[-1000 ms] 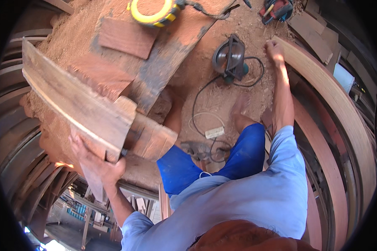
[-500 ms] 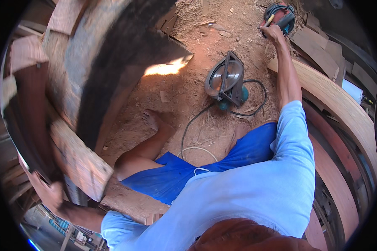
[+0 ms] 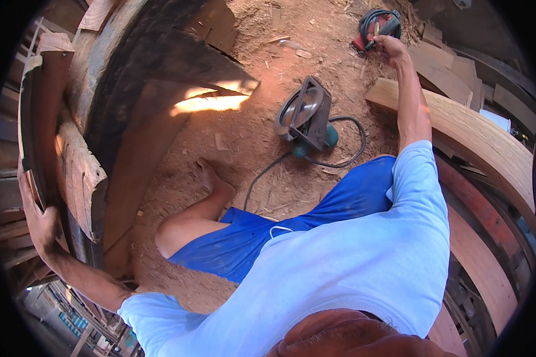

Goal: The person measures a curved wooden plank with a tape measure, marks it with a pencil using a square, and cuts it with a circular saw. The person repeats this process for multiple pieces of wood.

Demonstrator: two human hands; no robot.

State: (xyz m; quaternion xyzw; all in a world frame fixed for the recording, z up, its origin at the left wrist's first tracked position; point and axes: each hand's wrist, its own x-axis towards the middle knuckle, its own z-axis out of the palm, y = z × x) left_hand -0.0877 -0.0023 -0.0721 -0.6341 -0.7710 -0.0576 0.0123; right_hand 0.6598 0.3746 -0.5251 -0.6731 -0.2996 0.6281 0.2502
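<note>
At the far left my left hand is closed round the lower end of an upright dark reddish wooden plank; part of the fingers is hidden behind it. Out at the upper right, my arm stretched, my right hand pinches a small yellowish stick, whose kind is too small to tell. Just past that hand lies a red and dark power tool with its black cord coiled on it. Between my arms, a circular saw rests on the ground with its round blade facing up.
A big dark timber leans at the upper left, beside a broken-ended board. Curved planks are stacked along my right side. Sawdust and chips cover the ground. The saw's cord loops near my legs.
The view has shifted a little. My left hand has risen along the left plank, which looks more upright. My right hand stays by the power tool with the stick.
</note>
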